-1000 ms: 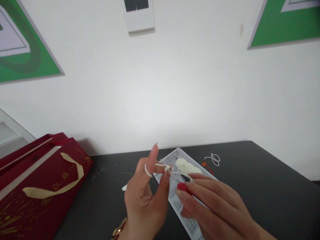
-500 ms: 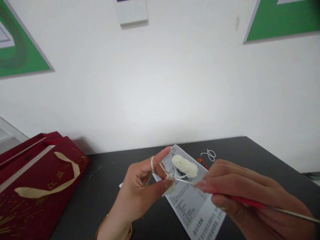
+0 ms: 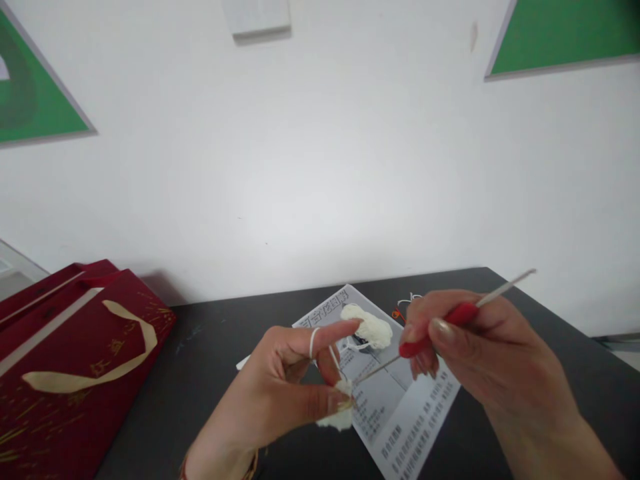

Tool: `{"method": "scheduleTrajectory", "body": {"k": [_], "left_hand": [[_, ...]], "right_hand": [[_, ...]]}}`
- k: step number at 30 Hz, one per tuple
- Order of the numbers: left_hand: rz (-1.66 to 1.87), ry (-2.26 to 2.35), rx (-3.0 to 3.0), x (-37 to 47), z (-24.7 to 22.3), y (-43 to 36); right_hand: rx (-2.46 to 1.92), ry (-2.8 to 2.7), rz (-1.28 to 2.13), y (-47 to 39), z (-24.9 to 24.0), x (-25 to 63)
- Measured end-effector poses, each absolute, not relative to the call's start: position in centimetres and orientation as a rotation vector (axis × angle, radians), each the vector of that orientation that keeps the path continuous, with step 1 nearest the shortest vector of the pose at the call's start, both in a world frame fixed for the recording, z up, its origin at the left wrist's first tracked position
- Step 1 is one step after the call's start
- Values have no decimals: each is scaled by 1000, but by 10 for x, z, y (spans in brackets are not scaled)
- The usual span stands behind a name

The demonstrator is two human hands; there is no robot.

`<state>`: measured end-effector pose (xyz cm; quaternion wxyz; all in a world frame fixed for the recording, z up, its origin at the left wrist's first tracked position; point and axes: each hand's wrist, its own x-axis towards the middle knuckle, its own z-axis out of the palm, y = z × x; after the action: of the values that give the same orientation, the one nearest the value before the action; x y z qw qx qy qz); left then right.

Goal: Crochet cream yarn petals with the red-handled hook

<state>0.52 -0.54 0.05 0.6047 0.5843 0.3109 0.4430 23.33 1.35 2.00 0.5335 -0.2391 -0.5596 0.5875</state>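
A white wall (image 3: 300,147) stands beyond a black table (image 3: 200,363). Red bags (image 3: 125,313) are left; a sheet (image 3: 383,413) lies centre. The right hand (image 3: 470,350) and left hand (image 3: 277,393) are near: the right grasps a hook (image 3: 463,313). Yarn (image 3: 373,330) lies on the sheet; the left pinches a piece (image 3: 339,420) at the hook's left end.

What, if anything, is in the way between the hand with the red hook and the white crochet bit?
Nothing visible blocks the right hand; its red-handled crochet hook runs up to the white crochet piece. The left hand pinches that piece, thumb covering part. Whether the hook is in a stitch, I can't tell.
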Motion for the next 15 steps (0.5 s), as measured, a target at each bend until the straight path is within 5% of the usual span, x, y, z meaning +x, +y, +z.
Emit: {"method": "scheduleTrajectory", "body": {"k": [15], "left_hand": [[1968,780,1830,30,-12,-6]], "right_hand": [[-533,-260,2073,17,-3,180]]}}
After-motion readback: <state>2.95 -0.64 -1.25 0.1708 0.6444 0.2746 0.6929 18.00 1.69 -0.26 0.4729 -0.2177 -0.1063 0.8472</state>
